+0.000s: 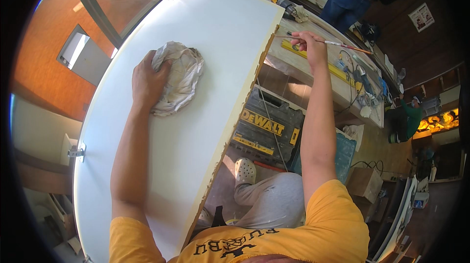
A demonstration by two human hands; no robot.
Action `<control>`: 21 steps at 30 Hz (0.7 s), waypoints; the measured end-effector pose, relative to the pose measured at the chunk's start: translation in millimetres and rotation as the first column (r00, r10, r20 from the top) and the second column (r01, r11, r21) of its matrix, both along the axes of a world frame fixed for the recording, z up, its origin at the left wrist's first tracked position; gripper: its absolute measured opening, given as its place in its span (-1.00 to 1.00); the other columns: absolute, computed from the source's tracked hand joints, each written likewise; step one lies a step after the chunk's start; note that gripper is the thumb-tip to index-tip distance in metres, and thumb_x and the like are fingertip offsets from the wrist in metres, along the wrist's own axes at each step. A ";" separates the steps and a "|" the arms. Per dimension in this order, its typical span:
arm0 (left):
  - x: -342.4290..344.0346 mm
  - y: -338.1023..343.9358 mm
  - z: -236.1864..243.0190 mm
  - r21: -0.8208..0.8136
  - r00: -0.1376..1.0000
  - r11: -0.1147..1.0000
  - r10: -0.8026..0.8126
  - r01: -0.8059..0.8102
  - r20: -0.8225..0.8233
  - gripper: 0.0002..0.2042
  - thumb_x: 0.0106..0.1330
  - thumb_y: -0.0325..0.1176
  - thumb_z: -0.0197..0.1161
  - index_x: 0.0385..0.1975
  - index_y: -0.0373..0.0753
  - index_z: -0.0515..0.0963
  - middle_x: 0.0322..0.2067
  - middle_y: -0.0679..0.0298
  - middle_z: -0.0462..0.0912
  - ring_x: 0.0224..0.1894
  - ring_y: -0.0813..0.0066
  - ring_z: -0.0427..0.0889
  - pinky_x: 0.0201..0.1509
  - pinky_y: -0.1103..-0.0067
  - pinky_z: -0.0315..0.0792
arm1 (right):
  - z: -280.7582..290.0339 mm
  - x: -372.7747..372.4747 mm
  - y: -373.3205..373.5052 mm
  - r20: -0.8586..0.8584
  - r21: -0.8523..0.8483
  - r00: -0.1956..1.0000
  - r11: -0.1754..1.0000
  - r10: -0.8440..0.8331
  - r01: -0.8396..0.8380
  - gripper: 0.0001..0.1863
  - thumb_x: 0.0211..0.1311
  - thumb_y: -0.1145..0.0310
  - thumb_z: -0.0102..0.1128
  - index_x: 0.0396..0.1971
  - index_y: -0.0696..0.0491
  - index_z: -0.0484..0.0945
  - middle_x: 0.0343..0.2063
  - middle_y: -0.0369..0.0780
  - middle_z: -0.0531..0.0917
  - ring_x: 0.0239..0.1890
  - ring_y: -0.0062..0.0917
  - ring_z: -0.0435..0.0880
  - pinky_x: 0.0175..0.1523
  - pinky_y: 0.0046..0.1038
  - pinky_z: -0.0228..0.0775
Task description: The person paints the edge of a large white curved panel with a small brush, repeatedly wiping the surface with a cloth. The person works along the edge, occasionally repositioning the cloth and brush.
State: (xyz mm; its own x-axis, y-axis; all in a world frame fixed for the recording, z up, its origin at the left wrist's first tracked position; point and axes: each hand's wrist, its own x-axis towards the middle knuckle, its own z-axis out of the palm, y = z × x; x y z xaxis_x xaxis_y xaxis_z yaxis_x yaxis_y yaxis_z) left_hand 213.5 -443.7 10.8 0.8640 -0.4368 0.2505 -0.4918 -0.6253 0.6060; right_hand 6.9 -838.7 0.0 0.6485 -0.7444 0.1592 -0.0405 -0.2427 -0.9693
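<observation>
A large white door panel (196,33) with a metal hinge (77,153) on its left edge lies in front of me. My left hand (149,79) grips a crumpled white cloth (183,77) resting on the panel's surface. Along the panel's right side runs a rough, brownish edge (264,56). My right hand (312,45) pinches a thin paintbrush (347,46). Its handle points off to the right, and its slim tip reaches toward the panel's far right edge; whether it touches there I cannot tell.
A yellow-and-black drill (284,2) and a yellow spirit level (338,71) lie on the workbench (289,59) at right, near cables and tools. Below the panel sits a black tool case (267,126). Two other people (350,1) are farther off; a green-clothed shape shows behind the panel.
</observation>
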 end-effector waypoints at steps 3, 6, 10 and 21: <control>-1.8 -1.6 3.6 0.003 0.999 1.000 -0.010 0.010 -0.034 -0.45 0.30 -0.08 0.32 0.12 -0.41 0.57 -0.05 -0.14 0.72 0.05 -0.11 0.66 0.19 0.23 0.46 | -1.9 1.0 -0.9 0.043 -0.009 0.999 1.000 -0.026 0.026 -0.72 0.44 0.34 0.09 -0.20 0.18 0.74 -0.34 -0.22 0.79 -0.39 -0.74 0.65 -0.34 -0.66 0.35; -0.3 -0.2 -2.3 0.001 1.000 1.000 0.009 -0.009 0.018 -0.45 0.30 -0.08 0.31 0.12 -0.42 0.57 -0.07 -0.14 0.73 0.04 -0.11 0.67 0.18 0.23 0.47 | -7.4 4.5 4.2 0.057 0.002 0.998 1.000 -0.022 0.022 -0.72 0.44 0.33 0.10 -0.20 0.18 0.75 -0.36 -0.22 0.79 -0.42 -0.74 0.62 -0.33 -0.65 0.35; 0.5 2.5 1.7 0.012 1.000 1.000 -0.005 0.005 0.001 -0.43 0.30 -0.07 0.32 0.14 -0.43 0.56 -0.07 -0.15 0.73 0.05 -0.12 0.67 0.19 0.24 0.47 | -4.8 -0.8 4.2 -0.005 0.010 1.000 1.000 0.014 -0.014 -0.71 0.45 0.31 0.10 -0.19 0.17 0.75 -0.32 -0.22 0.80 -0.37 -0.73 0.65 -0.32 -0.65 0.36; 11.6 -12.1 -17.0 -0.035 0.998 0.999 -0.038 0.039 0.040 -0.41 0.33 -0.08 0.34 0.22 -0.41 0.54 0.04 -0.19 0.69 0.16 -0.12 0.65 0.28 0.24 0.46 | 1.7 -42.0 10.3 0.076 -0.048 0.994 0.995 -0.081 0.085 -0.67 0.42 0.19 0.13 -0.15 0.09 0.77 -0.33 -0.24 0.79 -0.35 -0.69 0.65 -0.26 -0.63 0.40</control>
